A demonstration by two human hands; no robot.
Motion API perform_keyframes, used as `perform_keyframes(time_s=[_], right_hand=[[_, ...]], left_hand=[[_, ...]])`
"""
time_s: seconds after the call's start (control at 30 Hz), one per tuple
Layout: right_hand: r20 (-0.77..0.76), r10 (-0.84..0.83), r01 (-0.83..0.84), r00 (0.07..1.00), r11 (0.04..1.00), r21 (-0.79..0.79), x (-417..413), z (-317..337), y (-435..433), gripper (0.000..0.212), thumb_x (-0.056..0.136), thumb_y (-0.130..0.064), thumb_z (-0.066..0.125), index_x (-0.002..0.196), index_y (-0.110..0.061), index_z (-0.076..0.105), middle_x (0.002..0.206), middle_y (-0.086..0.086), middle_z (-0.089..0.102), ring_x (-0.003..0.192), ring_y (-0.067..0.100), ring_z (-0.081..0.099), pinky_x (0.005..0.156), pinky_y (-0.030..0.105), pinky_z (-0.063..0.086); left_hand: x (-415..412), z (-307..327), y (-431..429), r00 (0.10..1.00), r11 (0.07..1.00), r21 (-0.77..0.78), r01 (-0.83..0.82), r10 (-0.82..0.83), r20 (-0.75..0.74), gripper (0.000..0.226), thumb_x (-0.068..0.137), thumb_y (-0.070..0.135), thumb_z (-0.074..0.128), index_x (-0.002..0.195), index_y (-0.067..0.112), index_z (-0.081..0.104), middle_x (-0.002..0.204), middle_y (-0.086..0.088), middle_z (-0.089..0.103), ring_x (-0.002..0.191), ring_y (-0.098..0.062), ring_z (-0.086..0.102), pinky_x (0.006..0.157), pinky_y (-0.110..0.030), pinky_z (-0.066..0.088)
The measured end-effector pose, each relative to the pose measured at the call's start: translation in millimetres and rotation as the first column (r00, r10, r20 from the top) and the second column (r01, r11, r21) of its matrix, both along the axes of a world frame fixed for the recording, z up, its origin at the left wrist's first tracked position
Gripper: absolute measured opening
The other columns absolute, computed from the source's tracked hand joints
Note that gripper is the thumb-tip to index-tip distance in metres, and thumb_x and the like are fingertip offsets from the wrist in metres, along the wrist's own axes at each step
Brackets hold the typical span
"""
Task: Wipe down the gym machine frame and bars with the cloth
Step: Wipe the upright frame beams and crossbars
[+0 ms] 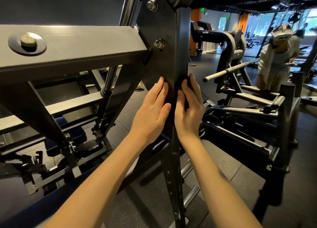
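A dark upright post point(181, 38) of the gym machine frame stands straight ahead, bolted to a black plate point(159, 25). A dark cloth point(180, 83), hard to tell from the post, is wrapped against the post at hand height. My right hand point(188, 111) grips the cloth, fingers curled round it and the post's right edge. Flat on the plate just left of the post lies my left hand point(152, 111), fingers straight and pointing up. A grey beam point(77, 44) runs off to the left.
Another machine with a steel bar point(228, 71) and grey arms point(248, 99) stands close on the right. A person point(276, 59) wearing a headset stands behind it. A chrome rod point(109, 80) and lower frame parts fill the left. The floor is dark rubber tile.
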State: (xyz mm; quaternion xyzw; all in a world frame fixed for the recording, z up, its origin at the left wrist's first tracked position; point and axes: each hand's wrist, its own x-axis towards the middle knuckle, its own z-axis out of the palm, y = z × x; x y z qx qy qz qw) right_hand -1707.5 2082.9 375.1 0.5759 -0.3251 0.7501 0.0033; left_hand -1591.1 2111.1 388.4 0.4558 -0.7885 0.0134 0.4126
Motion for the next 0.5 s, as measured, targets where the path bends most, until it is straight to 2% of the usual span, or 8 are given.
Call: perform_keyframes(time_s=[0.1, 0.17, 0.23, 0.3, 0.33, 0.43, 0.5], right_hand=[[-0.002, 0.027, -0.027, 1.0, 0.988, 0.154, 4, -57, 10, 0.039, 0.095, -0.024, 0.047, 0.127, -0.005, 0.059, 0.143, 0.008, 0.046, 0.133, 0.017, 0.045, 0.107, 0.025, 0.04], [0.021, 0.063, -0.066, 0.998, 0.964, 0.259, 9, -88, 24, 0.044, 0.094, -0.032, 0.045, 0.129, -0.007, 0.059, 0.145, 0.009, 0.046, 0.135, 0.017, 0.044, 0.109, 0.032, 0.041], [0.009, 0.013, -0.015, 1.0, 0.949, 0.316, 10, -84, 27, 0.047, 0.093, -0.036, 0.042, 0.127, -0.009, 0.06, 0.143, 0.009, 0.049, 0.13, 0.016, 0.048, 0.107, 0.022, 0.04], [-0.002, -0.03, 0.029, 1.0, 0.946, 0.322, 6, -57, 23, 0.042, 0.095, -0.032, 0.044, 0.125, -0.009, 0.062, 0.141, 0.009, 0.051, 0.125, 0.015, 0.051, 0.099, 0.004, 0.034], [0.004, -0.034, 0.031, 0.999, 0.953, 0.302, 4, -44, 19, 0.039, 0.095, -0.029, 0.046, 0.125, -0.009, 0.062, 0.141, 0.009, 0.05, 0.124, 0.011, 0.049, 0.096, 0.0, 0.032], [-0.013, -0.029, 0.031, 0.999, 0.977, 0.211, 5, -45, 14, 0.039, 0.096, -0.025, 0.047, 0.127, -0.007, 0.06, 0.144, 0.004, 0.043, 0.128, 0.001, 0.039, 0.101, 0.003, 0.032], [-0.033, 0.009, -0.001, 0.999, 0.969, 0.248, 9, -83, 23, 0.039, 0.096, -0.027, 0.045, 0.129, -0.01, 0.058, 0.146, 0.008, 0.041, 0.134, 0.005, 0.035, 0.107, 0.007, 0.029]], left_hand=[[-1, 0, 1, 1.0, 1.0, 0.002, -0.013, 0.013, 0.002, 0.069, 0.095, 0.051, 0.015, 0.155, 0.016, 0.015, 0.164, 0.007, 0.003, 0.149, -0.005, 0.004, 0.109, -0.003, -0.002], [-3, 0, 2, 1.0, 0.999, 0.017, -0.03, 0.03, 0.008, 0.067, 0.096, 0.049, 0.017, 0.155, 0.017, 0.014, 0.164, 0.008, 0.002, 0.148, -0.004, 0.003, 0.111, -0.005, 0.001], [-2, 0, 3, 0.999, 0.999, 0.023, -0.043, 0.042, 0.023, 0.065, 0.098, 0.044, 0.018, 0.156, 0.016, 0.014, 0.164, 0.008, 0.001, 0.148, -0.004, 0.004, 0.116, -0.013, 0.007], [-1, 2, 4, 0.999, 0.999, 0.021, -0.035, 0.035, 0.041, 0.066, 0.097, 0.046, 0.016, 0.156, 0.015, 0.014, 0.164, 0.006, 0.002, 0.148, -0.006, 0.006, 0.118, -0.02, 0.012], [-1, 1, 3, 0.998, 0.999, 0.018, -0.037, 0.036, 0.054, 0.067, 0.097, 0.047, 0.015, 0.156, 0.014, 0.014, 0.164, 0.005, 0.002, 0.147, -0.007, 0.006, 0.118, -0.02, 0.012], [0, 0, 1, 0.995, 0.998, -0.009, -0.062, 0.063, 0.077, 0.063, 0.099, 0.044, 0.017, 0.155, 0.014, 0.013, 0.162, 0.008, 0.001, 0.146, -0.001, 0.001, 0.114, -0.009, 0.003], [1, -2, 0, 0.993, 0.997, -0.014, -0.072, 0.073, 0.095, 0.063, 0.099, 0.041, 0.019, 0.155, 0.014, 0.011, 0.16, 0.011, -0.001, 0.144, 0.003, -0.004, 0.115, -0.009, 0.002]])
